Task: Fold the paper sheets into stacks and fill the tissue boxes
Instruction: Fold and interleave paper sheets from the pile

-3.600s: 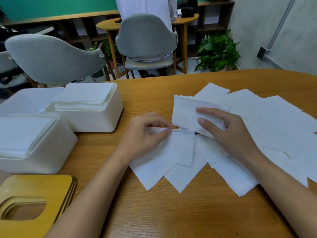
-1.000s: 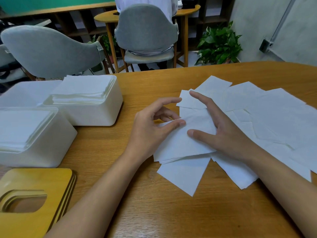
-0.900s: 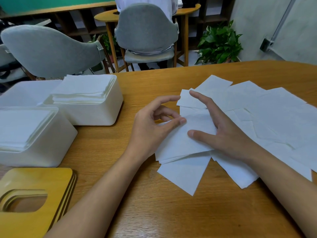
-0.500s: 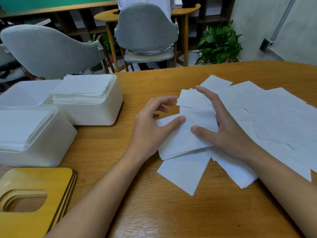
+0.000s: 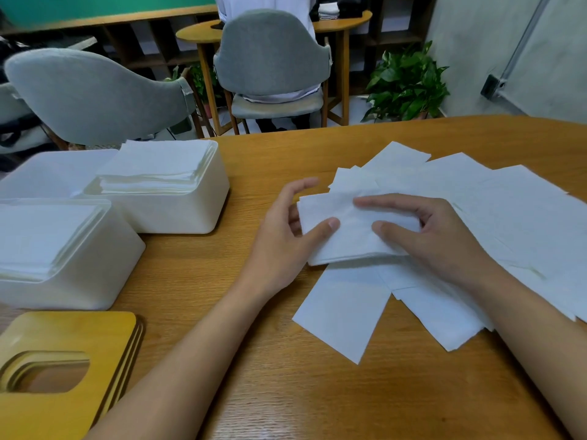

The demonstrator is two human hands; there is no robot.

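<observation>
The left hand (image 5: 286, 239) is pinching the stack's (image 5: 349, 241) left edge, thumb on top. The right hand (image 5: 441, 239) is pressing on it, fingers flat. The stack is lying on loose sheets (image 5: 514, 217) on the surface (image 5: 270, 392), right of two filled boxes (image 5: 190, 214).

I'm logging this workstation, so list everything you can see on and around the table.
table: one, brown wood, under everything.
boxes: three it seems, white, table's left; two full.
lids: a stack, yellow, near-left corner.
stack: one, white, table's middle, under both hands.
loose sheets: many, white, fanned over table's right.
chairs: two, grey, beyond the table.
plant: one, green, floor at back right.
person: one, white top, seated in the far chair.
left hand: one, bare, pinching the stack's left edge.
right hand: one, bare, fingers flat on the stack.
</observation>
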